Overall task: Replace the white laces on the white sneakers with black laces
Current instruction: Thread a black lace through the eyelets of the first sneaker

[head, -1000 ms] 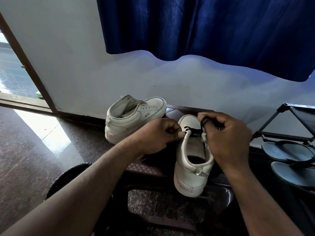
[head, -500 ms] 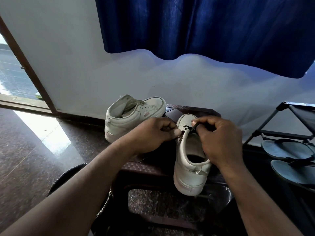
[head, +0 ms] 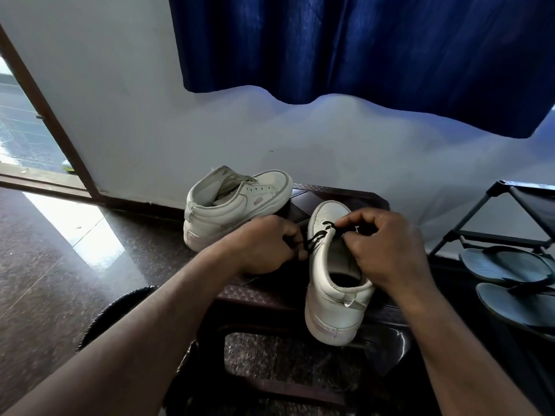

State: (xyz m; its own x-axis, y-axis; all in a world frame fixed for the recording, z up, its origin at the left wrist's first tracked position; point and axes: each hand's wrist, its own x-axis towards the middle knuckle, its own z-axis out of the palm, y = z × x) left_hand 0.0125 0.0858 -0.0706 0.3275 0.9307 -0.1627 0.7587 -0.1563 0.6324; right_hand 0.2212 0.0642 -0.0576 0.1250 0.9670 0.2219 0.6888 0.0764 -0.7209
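Two white sneakers stood on the dark surface. The near sneaker had its heel toward the camera and its toe pointing to twelve o'clock. The far sneaker sat at ten o'clock from it, apart from it and close to the wall, with its toe toward two o'clock.

The lace, black, crossed the near sneaker's eyelets close to the toe and ran out toward eight o'clock.

The left hand was at the sneaker's nine o'clock side. Its fingers were curled and they pinched the lace where it left the shoe.

The right hand reached in from three o'clock and covered the sneaker's right side. Its fingers were curled too, with thumb and fingertips nipping the lace just above the tongue (the exact spot of the pinch was hidden by the fingers themselves).

A blue curtain hung at twelve o'clock over the wall. A doorway opened at nine o'clock onto bright tiles, and light lay on the speckled floor. At three o'clock stood a dark rack with a pair of sandals on its lower shelf.
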